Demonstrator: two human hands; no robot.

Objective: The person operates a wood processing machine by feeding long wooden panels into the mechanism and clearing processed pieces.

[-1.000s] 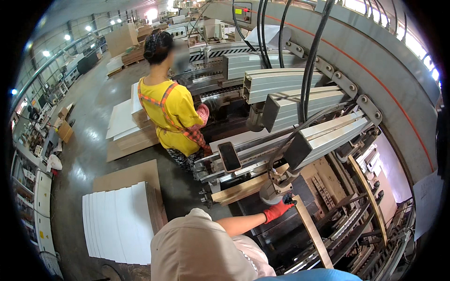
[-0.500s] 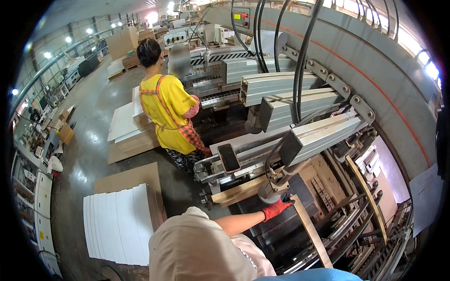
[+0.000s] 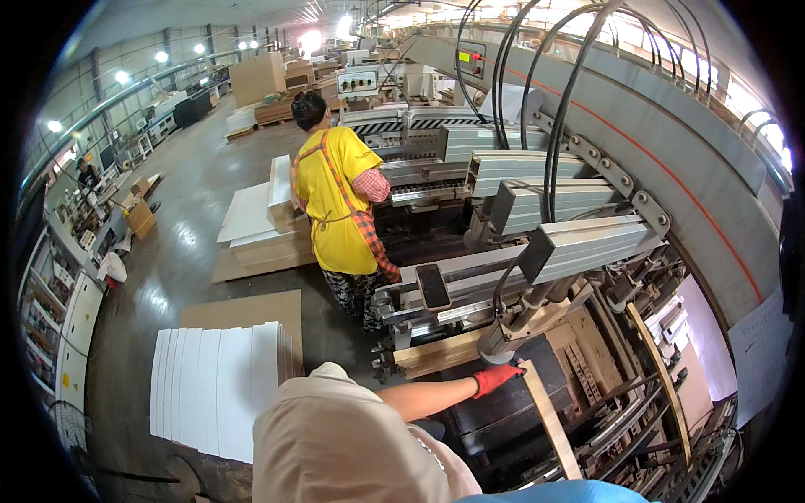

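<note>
My left hand, in a red work glove with dark fingertips, reaches right from beneath beige cloth. Its fingers close around the upper end of a pale wooden strip, which slants down toward the lower edge. The fingertips are partly hidden by the strip. Just above the glove stands a round metal press foot below a grey beam. A stack of wooden strips lies beside that foot. Under my hand is a dark flat machine surface. My right hand is out of view.
A co-worker in a yellow shirt and checked apron stands at the machine. A phone lies on its rail. White panels are stacked at left. Grey beams and black cables overhang the right; another wooden strip leans there.
The view has turned, so the machine and co-worker sit farther right in the picture. My left hand stays at the strip's upper end, below the press foot.
</note>
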